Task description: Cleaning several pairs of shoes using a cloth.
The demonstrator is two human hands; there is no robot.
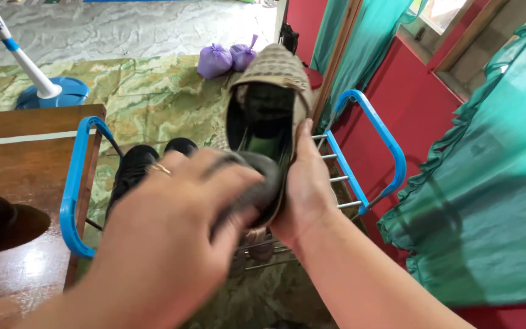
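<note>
Fingers of the left hand [171, 244], blurred, grip a dark object [255, 180]; right hand [305, 183] clasps the shoe [272, 91].

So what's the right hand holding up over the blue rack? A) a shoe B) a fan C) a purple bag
A: the right hand grips a tan woven shoe by its side, opening toward the camera, above the blue shoe rack; the left hand is at its heel.

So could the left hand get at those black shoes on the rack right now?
Probably not at once. The left hand is shut on a dark pad-like thing pressed at the beige shoe, which the right hand holds. The black shoes lie just beyond, unblocked on the blue rack.
</note>
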